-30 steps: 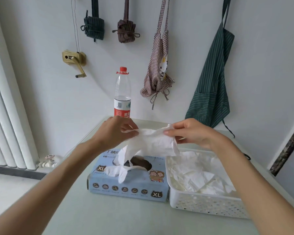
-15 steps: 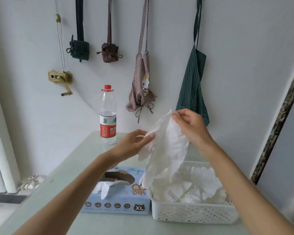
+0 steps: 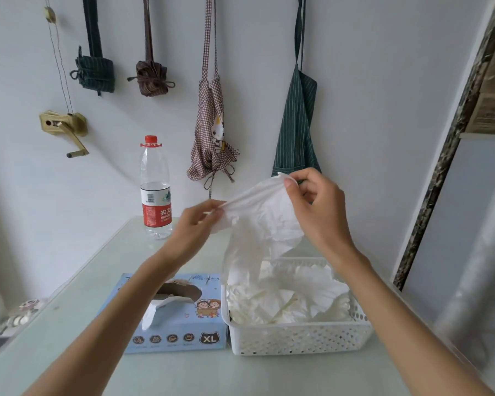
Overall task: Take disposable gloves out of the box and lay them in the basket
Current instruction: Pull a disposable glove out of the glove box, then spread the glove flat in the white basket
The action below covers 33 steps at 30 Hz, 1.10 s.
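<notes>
We pinch the glove (image 3: 265, 221) cuff with both hands (image 3: 196, 224) (image 3: 316, 207), the basket (image 3: 297, 338) below our grip; next we lower and release.

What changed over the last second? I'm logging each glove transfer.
The glove went from above the glove box to hanging over the basket. The right hand rose with the cuff; the left hand briefly loosened and now pinches the other edge again. Unchanged: box, basket, water bottle, and the next glove poking from the box.
</notes>
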Tool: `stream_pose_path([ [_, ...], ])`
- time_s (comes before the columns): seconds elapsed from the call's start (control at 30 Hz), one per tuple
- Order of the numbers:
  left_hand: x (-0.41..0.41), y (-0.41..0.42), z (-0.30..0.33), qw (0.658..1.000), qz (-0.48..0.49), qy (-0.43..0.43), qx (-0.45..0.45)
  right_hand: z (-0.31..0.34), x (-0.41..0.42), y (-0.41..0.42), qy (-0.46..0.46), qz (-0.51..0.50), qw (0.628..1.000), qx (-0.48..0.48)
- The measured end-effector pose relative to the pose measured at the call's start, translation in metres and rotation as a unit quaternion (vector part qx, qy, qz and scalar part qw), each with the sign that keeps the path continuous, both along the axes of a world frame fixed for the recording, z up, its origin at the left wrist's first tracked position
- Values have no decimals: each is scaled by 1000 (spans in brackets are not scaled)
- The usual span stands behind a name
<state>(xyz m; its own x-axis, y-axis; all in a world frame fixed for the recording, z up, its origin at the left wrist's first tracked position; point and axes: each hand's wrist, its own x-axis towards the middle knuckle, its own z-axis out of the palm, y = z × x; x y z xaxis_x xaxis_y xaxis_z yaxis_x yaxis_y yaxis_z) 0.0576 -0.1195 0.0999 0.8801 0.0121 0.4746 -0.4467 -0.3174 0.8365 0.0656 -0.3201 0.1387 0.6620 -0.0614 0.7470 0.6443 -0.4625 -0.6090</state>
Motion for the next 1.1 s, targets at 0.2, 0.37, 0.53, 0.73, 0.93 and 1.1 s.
stream_pose_path([
  [0.2,6,12,32,991,90,-99,24,12,-5,6,60,79,985,141],
  [0.37,52,-19,5,975,84,4,204,-33,27,-36,212,-3,970,116],
  [0.53,92,-67,-63,949,52,100,295,-110,55,-82,324,-142,935,-25],
  [0.73,99,-87,-89,961,105,45,252,-136,58,-98,267,-248,913,-184],
  [0.93,53,-63,-83,930,4,-29,367,-129,47,-102,148,-263,911,-281],
  [1.1,37,-69,-95,811,-118,79,568,-137,42,-83,223,-82,908,-346],
])
